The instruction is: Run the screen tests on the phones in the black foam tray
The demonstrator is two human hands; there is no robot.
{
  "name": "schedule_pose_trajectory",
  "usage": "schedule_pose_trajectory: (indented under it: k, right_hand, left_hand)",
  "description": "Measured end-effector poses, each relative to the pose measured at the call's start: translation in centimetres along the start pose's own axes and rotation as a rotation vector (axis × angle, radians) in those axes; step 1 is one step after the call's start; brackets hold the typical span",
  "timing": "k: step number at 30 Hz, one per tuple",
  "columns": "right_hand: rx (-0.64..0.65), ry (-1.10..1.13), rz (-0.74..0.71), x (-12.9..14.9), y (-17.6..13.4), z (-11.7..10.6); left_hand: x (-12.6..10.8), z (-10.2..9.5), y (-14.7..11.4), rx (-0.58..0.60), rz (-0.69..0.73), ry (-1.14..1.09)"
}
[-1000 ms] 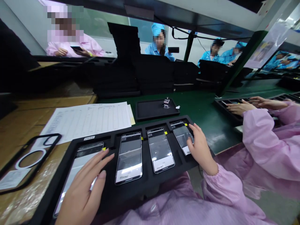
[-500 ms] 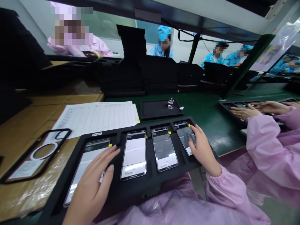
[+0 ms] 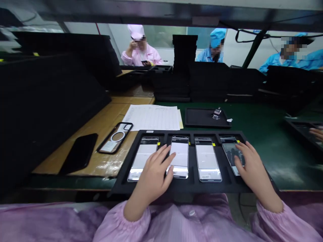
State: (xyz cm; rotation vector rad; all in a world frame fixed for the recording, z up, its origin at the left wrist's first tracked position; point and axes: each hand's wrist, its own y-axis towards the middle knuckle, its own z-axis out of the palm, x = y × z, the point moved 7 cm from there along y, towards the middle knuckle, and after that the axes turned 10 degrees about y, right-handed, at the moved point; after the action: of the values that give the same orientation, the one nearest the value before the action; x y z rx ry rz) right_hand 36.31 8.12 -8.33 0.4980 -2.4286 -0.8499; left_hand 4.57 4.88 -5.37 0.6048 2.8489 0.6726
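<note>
Several smartphones lie screen up in the slots of a black tray (image 3: pixel 190 189). My left hand (image 3: pixel 154 174) is spread over the gap between the leftmost phone (image 3: pixel 145 156) and the second phone (image 3: pixel 183 156). Its fingertips reach over the second phone's screen; whether they touch it I cannot tell. Beside it, the third phone (image 3: pixel 208 159) shows a mostly white screen. My right hand (image 3: pixel 252 166) has its fingers apart over the rightmost phone (image 3: pixel 227 151), whose screen is darker. Neither hand holds anything. Small yellow tabs stick out beside the phones.
Printed sheets (image 3: pixel 153 116) lie behind the tray, next to a small black tray (image 3: pixel 199 117) with a clear piece in it. A clear phone case (image 3: pixel 114 137) and a dark flat object (image 3: pixel 80 151) rest at left. Black stacks (image 3: pixel 209 80) line the back. Co-workers sit beyond.
The view has swung left and levelled. My left hand has moved right, from the leftmost phone towards the second. The third phone's screen has turned from grey to white.
</note>
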Motion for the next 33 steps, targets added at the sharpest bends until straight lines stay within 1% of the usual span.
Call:
schedule_pose_trajectory:
  k: [2,4,5,8,9,10,11,13,16,18,19,21,23,24,26,29,31,33]
  right_hand:
    - [-0.022,-0.015,-0.021,1.3,0.3,0.1]
    - [0.0,0.017,-0.051,3.8,0.5,0.6]
    - [0.045,0.048,-0.074,5.4,0.6,1.2]
    - [0.258,0.106,-0.164,10.1,0.4,3.6]
    - [0.304,0.106,-0.175,11.0,0.3,4.1]
    - [0.324,0.104,-0.171,11.6,0.3,4.3]
    - [0.318,0.107,-0.156,11.7,0.4,4.3]
    - [0.257,0.119,-0.114,11.0,0.6,3.5]
    - [0.12,0.102,-0.016,8.4,0.6,1.6]
    - [0.036,0.067,0.06,6.3,0.4,0.2]
    - [0.002,0.05,0.091,5.3,0.2,-0.5]
    - [-0.049,0.024,0.135,3.7,-0.4,-1.5]
    - [-0.077,0.008,0.159,2.6,-0.9,-2.3]
    - [-0.083,0.007,0.169,2.2,-1.1,-2.5]
    - [-0.098,0.025,0.184,2.0,-1.4,-2.9]
    - [-0.112,0.086,0.191,3.0,-1.6,-3.1]
    - [-0.061,0.143,0.159,4.3,-1.5,-2.6]
    - [0.054,0.226,0.081,6.1,-1.4,-1.7]
  left_hand:
    - [-1.1,0.4,0.2,0.039,0.017,0.048]
    - [-2.0,0.4,0.3,0.034,0.018,0.067]
    - [-2.5,0.3,0.3,0.023,0.023,0.07]
    - [-3.2,-0.1,0.1,-0.015,0.045,0.075]
    - [-3.3,-0.1,0.0,-0.022,0.051,0.076]
    - [-3.2,-0.2,-0.1,-0.028,0.055,0.077]
    - [-3.1,-0.1,-0.2,-0.029,0.058,0.081]
    - [-2.8,0.2,-0.4,-0.028,0.069,0.095]
    - [-2.5,0.6,-0.6,-0.033,0.096,0.118]
    - [-1.9,0.4,-0.9,-0.075,0.085,0.109]
    - [-1.2,0.1,-1.1,-0.107,0.053,0.102]
    - [0.6,-0.6,-1.7,-0.18,-0.079,0.121]
    - [2.6,-1.1,-2.4,-0.2,-0.229,0.188]
    - [3.2,-1.2,-2.7,-0.188,-0.275,0.22]
    - [3.9,-1.2,-2.9,-0.172,-0.304,0.242]
    - [3.5,-1.8,-2.8,-0.221,-0.292,0.171]
    - [2.7,-2.1,-2.7,-0.245,-0.268,0.101]
    - [1.8,-2.3,-2.6,-0.25,-0.224,0.024]
